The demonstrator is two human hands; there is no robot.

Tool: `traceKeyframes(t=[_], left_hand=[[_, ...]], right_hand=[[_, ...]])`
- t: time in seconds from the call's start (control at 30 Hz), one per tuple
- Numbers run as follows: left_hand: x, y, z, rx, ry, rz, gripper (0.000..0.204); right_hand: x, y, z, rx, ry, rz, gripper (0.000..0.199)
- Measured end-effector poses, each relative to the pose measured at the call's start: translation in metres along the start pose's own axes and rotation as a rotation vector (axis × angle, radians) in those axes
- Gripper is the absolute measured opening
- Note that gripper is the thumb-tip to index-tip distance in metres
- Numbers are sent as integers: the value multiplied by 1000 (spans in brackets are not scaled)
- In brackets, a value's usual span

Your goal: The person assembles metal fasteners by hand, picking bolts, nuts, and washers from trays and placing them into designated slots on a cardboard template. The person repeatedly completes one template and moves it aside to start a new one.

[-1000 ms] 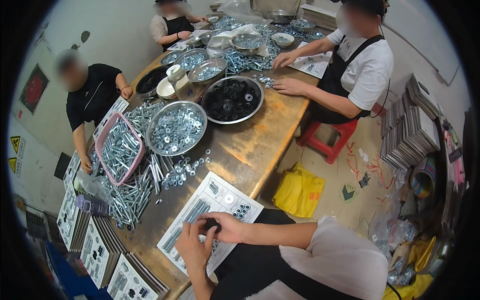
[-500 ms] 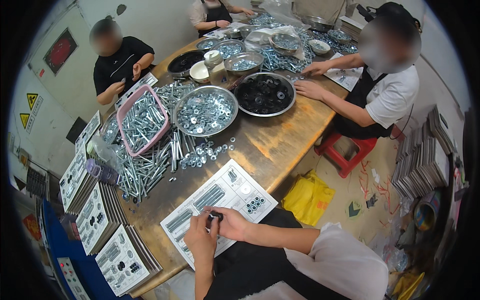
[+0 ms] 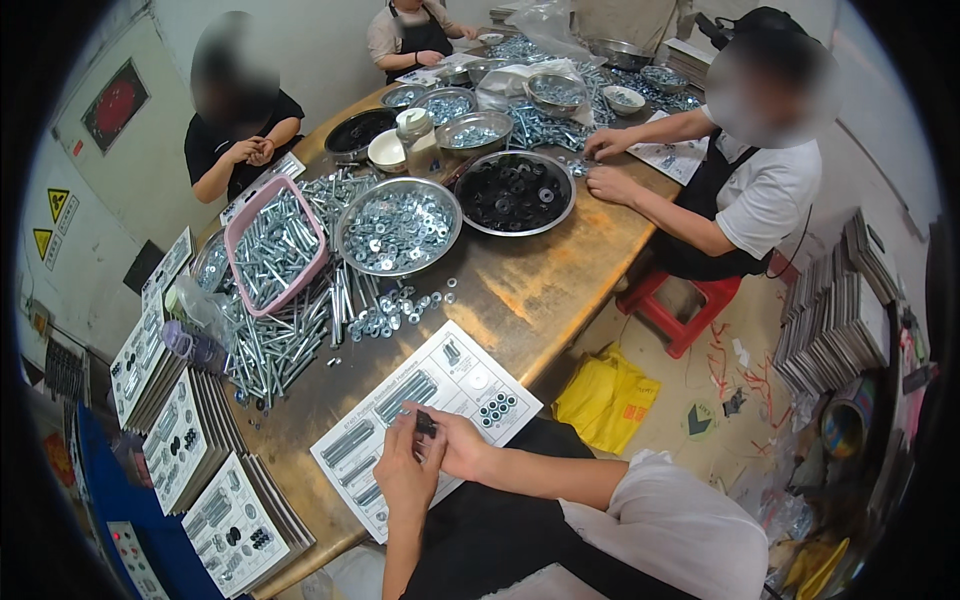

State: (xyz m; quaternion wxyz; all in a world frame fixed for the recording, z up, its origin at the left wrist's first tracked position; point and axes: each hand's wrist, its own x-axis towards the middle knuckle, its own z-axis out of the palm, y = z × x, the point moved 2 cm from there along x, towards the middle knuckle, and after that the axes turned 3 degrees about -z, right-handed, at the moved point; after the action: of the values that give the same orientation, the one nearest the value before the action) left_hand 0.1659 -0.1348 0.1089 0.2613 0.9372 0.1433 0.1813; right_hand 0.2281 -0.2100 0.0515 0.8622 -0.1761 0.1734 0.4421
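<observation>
My left hand [image 3: 402, 468] and my right hand [image 3: 462, 446] meet over a white printed card [image 3: 452, 352]. Between their closed fingers is a small stack of black washers [image 3: 427, 425], held partly edge-on; fingers cover some of it. The card lies at the near edge of the table and shows bolts, washers and nuts in outlined boxes. My hands hide its lower middle. Farther off, a steel bowl of black washers [image 3: 516, 195] stands beside a steel bowl of silver washers [image 3: 398, 228].
A pink basket [image 3: 234, 250] of bolts sits amid loose bolts [image 3: 275, 345]. Stacks of cards [image 3: 235, 520] line the left table edge. Co-workers sit at the left, far end and right. A red stool [image 3: 680, 310] and yellow bag [image 3: 607, 400] are on the floor.
The black washers have turned between my fingers, from a round face to a narrower side. The co-worker at the left has brought both hands together. The whole view has shifted slightly.
</observation>
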Motion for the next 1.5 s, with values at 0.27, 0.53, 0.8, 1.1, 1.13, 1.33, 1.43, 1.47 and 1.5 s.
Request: traceKeyframes(t=[0.27, 0.53, 0.8, 1.1, 1.13, 1.33, 1.43, 1.47, 1.5], left_hand=[[2, -6, -6, 68, 50, -10, 37], [6, -29, -69, -302, -389, 31, 28], [-4, -38, -71, -626, -820, 72, 31], [-3, -25, -62, -268, 151, 404, 47], [1, -24, -64, -252, 175, 430, 46], [6, -5, -76, -423, 121, 454, 42], [5, -9, -73, -535, 45, 418, 40], [2, -11, -72, -564, 33, 387, 40], [2, -12, -70, -600, 21, 367, 40]], right_hand=[[-4, 8, 5, -48, -174, -43, 40], [-22, -22, 13, -913, -537, 256, 32], [-43, -14, 15, -939, -740, 454, 37], [-55, -48, 52, -1265, -453, -278, 37], [-57, -48, 54, -1268, -442, -335, 37], [-80, -45, 64, -1139, -356, -267, 34], [-79, -41, 60, -1118, -344, -239, 33], [-78, -40, 57, -1119, -337, -229, 33], [-77, -40, 58, -1117, -340, -214, 32]])
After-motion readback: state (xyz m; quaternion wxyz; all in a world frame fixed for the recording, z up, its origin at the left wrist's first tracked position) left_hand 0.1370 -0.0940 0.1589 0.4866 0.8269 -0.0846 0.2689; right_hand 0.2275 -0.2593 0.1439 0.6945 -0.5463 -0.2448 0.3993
